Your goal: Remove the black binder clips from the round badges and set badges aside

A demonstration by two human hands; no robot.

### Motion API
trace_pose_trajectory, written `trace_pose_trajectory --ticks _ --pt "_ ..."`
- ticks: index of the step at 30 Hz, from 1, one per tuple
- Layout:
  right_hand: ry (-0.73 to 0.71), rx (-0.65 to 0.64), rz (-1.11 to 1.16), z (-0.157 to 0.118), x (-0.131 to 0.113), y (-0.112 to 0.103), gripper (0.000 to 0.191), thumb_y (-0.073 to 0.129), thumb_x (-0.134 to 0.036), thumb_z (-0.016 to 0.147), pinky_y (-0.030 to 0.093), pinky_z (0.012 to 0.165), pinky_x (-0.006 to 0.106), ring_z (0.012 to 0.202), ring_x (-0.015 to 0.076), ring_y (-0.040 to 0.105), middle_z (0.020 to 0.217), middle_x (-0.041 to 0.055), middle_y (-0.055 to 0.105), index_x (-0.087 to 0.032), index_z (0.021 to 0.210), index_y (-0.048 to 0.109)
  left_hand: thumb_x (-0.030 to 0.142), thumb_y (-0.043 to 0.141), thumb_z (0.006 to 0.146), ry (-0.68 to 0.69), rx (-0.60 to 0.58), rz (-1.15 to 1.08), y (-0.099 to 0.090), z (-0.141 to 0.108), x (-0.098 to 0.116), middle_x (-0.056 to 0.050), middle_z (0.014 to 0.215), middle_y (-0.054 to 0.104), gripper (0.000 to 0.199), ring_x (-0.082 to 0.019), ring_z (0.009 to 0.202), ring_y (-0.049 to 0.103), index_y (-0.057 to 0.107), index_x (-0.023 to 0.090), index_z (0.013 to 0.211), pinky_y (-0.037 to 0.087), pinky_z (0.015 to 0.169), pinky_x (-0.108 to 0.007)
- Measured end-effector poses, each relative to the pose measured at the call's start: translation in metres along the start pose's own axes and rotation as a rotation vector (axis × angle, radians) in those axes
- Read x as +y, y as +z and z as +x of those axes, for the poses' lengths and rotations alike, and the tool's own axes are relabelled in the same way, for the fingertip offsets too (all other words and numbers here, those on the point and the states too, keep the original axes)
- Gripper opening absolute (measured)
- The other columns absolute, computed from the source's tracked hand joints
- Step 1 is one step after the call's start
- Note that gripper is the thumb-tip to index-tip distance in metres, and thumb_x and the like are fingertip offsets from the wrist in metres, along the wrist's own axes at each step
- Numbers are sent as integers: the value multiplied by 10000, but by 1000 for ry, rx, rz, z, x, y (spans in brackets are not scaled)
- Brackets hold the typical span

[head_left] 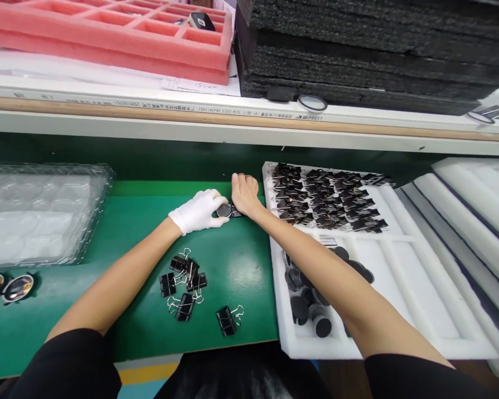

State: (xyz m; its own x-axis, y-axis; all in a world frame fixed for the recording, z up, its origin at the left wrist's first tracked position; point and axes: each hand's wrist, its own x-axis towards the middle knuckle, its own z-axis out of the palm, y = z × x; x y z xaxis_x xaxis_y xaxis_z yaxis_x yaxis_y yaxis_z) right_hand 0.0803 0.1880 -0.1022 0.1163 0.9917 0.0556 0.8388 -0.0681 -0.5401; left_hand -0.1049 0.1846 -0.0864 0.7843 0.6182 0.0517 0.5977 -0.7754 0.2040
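Observation:
My left hand, in a white glove, pinches a small round dark disc with a pale rim between thumb and fingers. Bare and closed, my right hand is just right of it, on a black binder clip at the disc's edge; the clip's handles are hidden under the fingers. Nearer my body, several black binder clips with wire handles lie in a loose pile on the green table. One more binder clip rests apart, to the right of the pile.
On the right, a white foam tray holds rows of binder clips and loose dark discs. Clear plastic trays and sunglasses are at left. A shelf above carries pink foam and black foam sheets.

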Motion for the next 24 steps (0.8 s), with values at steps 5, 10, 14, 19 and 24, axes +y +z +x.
trace_pose_trajectory --ticks 5,10,14,19,24 --pt "0 0 -11 0 0 1 553 138 -471 1106 283 1215 529 1377 314 450 1327 184 564 -171 1286 567 446 644 942 20 -15 33 0 4 6 -101 1042 655 332 -256 935 621 687 162 1108 468 810 -356" --pt "6 3 -1 1 -1 1 545 149 -476 1110 267 1226 533 1401 314 439 1348 183 561 -173 1304 558 433 623 950 23 3 34 2 5 7 -105 1049 645 312 -262 948 620 674 165 1101 480 815 -360" --pt "29 -10 -32 1 -5 2 559 179 -518 1108 276 1215 561 1415 355 439 1384 214 569 -164 1303 565 442 610 954 13 28 18 3 3 5 -112 1046 653 286 -275 969 641 668 179 1051 495 856 -379" --pt "-21 -32 -67 4 -22 -13 619 194 -601 1095 202 1228 647 1485 382 353 1487 226 524 -173 1360 555 503 596 951 -18 46 12 1 4 7 -143 1090 712 367 -328 1013 674 653 182 1118 511 869 -426" --pt "-410 123 -143 -50 -48 -48 489 372 -522 1081 379 1130 522 1317 322 481 1386 177 562 -177 1383 540 406 473 984 -129 96 158 4 -3 1 -180 1138 721 417 -373 1051 683 679 179 1267 519 879 -483"
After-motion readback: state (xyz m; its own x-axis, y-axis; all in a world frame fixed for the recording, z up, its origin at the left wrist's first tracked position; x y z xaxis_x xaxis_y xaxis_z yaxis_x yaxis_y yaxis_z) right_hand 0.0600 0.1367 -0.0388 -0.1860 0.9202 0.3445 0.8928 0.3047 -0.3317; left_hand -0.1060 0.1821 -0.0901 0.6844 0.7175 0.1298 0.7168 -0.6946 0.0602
